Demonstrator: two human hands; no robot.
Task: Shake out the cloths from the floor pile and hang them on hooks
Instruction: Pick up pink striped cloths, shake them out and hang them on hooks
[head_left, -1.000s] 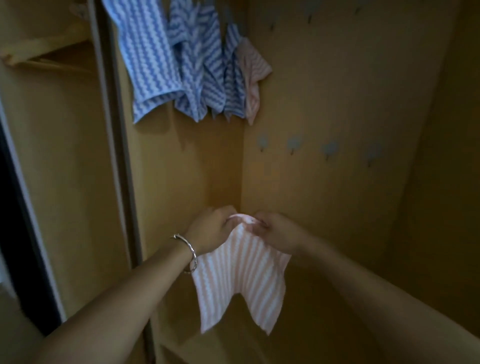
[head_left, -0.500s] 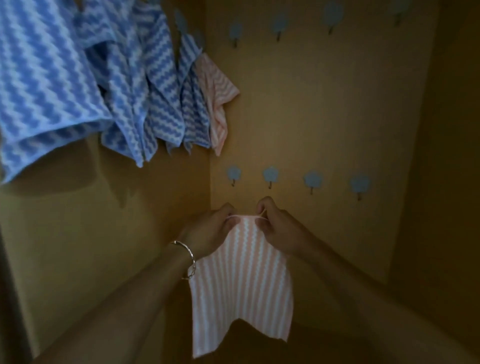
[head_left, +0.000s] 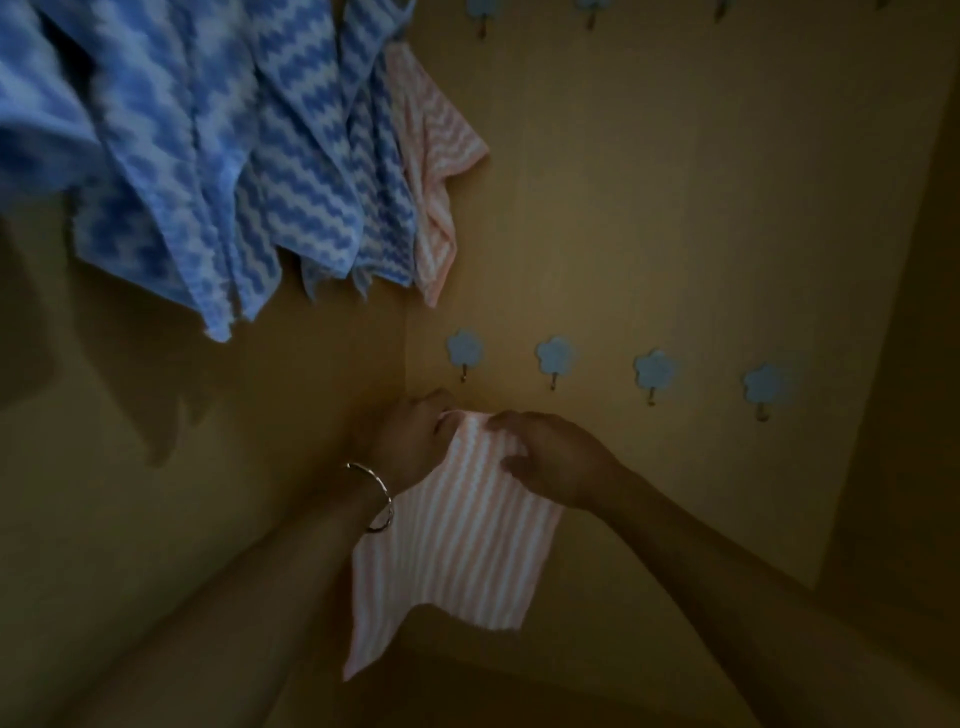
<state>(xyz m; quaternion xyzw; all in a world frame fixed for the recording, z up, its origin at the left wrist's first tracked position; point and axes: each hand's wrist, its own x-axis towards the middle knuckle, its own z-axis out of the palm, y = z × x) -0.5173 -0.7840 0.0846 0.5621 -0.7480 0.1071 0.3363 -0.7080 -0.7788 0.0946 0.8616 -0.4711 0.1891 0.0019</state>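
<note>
A pink and white striped cloth (head_left: 457, 551) hangs down from both my hands in the wardrobe corner. My left hand (head_left: 410, 441), with a bangle on the wrist, pinches its top left edge. My right hand (head_left: 550, 457) grips the top right part, fingers curled over the fabric. The cloth's top edge is just below the leftmost blue flower hook (head_left: 464, 349) of the lower row. Three more flower hooks (head_left: 555, 357) run to the right, all bare.
Several blue and white zigzag cloths (head_left: 291, 156) and one pink striped cloth (head_left: 431, 171) hang from hooks on the left wall, top left. Another row of hooks (head_left: 480, 10) sits along the top edge. The yellow back wall (head_left: 675, 208) meets a side panel at right.
The view has closed in on the corner and tilted up. Both hands have raised the pink cloth toward the lower row of hooks, and my right hand has shifted its hold on the top edge.
</note>
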